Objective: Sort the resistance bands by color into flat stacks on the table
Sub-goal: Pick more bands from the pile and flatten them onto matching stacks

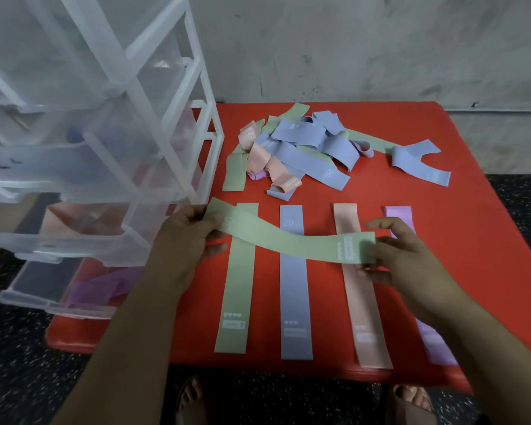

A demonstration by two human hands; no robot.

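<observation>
Here, left hand [184,237]: pinches one end of a green band [288,240].
Right hand [402,253]: pinches its other end.
Green band: held across four flat strips [235,296] on the red table [472,194].
Pile [304,148]: tangled bands, behind.

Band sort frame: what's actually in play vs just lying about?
Job: green band held between left hand and right hand; flat green strip, blue strip, pink strip, purple strip; tangled pile; red table.
Lying about: clear drawer unit; speckled floor.
</observation>
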